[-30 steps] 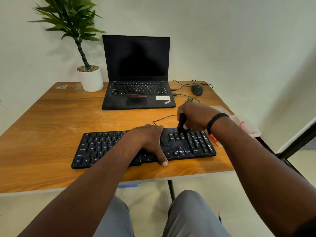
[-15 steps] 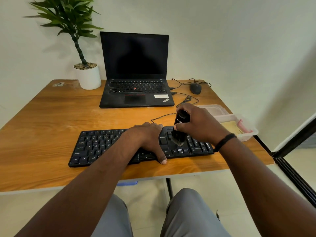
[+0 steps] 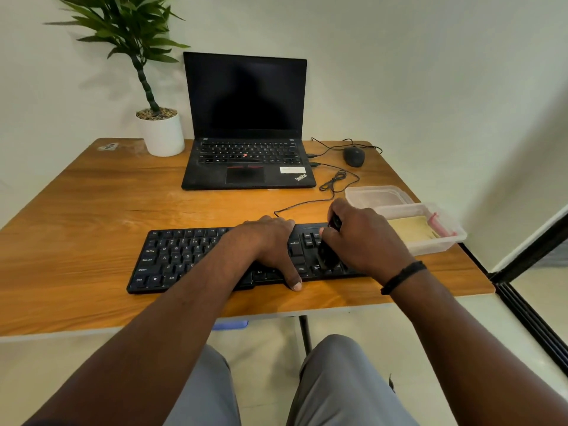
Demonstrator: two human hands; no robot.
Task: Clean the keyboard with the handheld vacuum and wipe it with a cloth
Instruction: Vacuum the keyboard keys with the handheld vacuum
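Observation:
A black keyboard (image 3: 172,259) lies near the front edge of the wooden table (image 3: 92,216). My left hand (image 3: 267,244) rests flat across its middle, thumb over the front edge. My right hand (image 3: 362,238) grips a small black handheld vacuum (image 3: 329,250), whose lower end is down on the keys at the keyboard's right end. The hand hides most of the vacuum. A yellowish cloth (image 3: 410,229) lies in a clear plastic tub (image 3: 445,244) just right of the keyboard.
An open black laptop (image 3: 246,124) stands at the back, a potted plant (image 3: 159,130) to its left, a black mouse (image 3: 354,156) with loose cables to its right. A clear lid (image 3: 378,196) lies behind the tub. The table's right edge is close to the tub.
My right hand has drawn the vacuum toward me across the right-hand keys, from the back row to the front rows. My left hand has stayed on the keyboard.

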